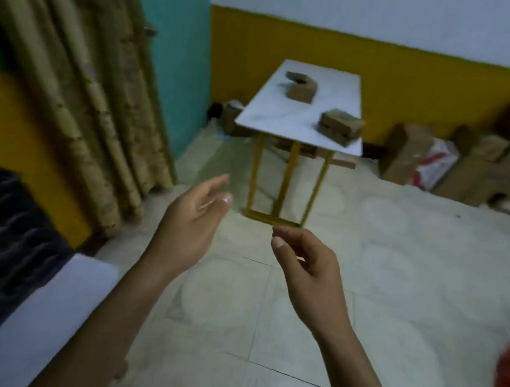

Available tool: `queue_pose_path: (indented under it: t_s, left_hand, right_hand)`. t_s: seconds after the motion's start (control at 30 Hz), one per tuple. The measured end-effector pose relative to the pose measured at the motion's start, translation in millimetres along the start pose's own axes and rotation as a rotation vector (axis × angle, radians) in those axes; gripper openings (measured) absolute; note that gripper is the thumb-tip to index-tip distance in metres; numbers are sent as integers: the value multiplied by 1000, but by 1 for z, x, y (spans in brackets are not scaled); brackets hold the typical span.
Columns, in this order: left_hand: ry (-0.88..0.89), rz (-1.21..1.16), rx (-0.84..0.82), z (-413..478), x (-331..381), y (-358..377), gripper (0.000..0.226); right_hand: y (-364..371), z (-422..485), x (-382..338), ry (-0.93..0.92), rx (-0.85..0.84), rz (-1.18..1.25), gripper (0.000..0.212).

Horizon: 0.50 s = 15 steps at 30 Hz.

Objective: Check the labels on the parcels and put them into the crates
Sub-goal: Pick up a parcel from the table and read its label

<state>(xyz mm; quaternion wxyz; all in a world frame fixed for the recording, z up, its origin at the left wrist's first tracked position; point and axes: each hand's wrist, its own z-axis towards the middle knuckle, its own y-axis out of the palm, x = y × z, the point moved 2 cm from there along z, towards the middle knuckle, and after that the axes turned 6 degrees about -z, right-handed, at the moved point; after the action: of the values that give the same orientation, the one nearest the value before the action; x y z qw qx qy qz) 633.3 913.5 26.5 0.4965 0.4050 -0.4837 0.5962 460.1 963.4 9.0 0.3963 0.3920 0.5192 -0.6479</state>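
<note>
Standing well off from the table [288, 120], the person holds both hands raised in front of the body, and neither has anything in it. The left hand [193, 218] is open, fingers nearly straight and slack, palm turned inward. The right hand [306, 264] has its fingers loosely curled with the thumb close to the forefinger, and nothing shows between them. The parcels are on the white table top, well apart from both hands across bare floor. The nearest parcel [340, 126] sits at the near right corner of the top, ahead of and a little to the right of the right hand, so that hand is judged the nearer one for a first pick. Its long axis appears to run crosswise to the table's length, slightly skewed, one short end pointing toward the right edge. Blur prevents a firmer reading, and no label can be made out. Further parcels [300, 88] lie toward the far left of the top; whether they touch cannot be told. A dark crate [0, 242] stands low at the person's left, beside a white surface [50, 303], so any parcel taken would have to travel leftward. Judgement: the step in hand is the approach.
</note>
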Motion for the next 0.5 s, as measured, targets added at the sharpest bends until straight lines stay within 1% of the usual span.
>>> queue_pose_path:
  t_s: [0.1,0.27,0.4,0.5]
  left_hand:
    - [12,-15,-111,33,-9,58,36]
    - [-29,-40,-240,86,-26,143,38]
    - [-72,-97,-288,161,-38,209,39]
    - [-101,-138,-301,225,-42,252,45]
  right_hand:
    - [-40,16,34,76,111,-23,14]
    - [-94,64,78,153,199,-71,16]
    - [-140,144,112,139,286,-89,26]
    - [-171,218,131,150,339,-35,33]
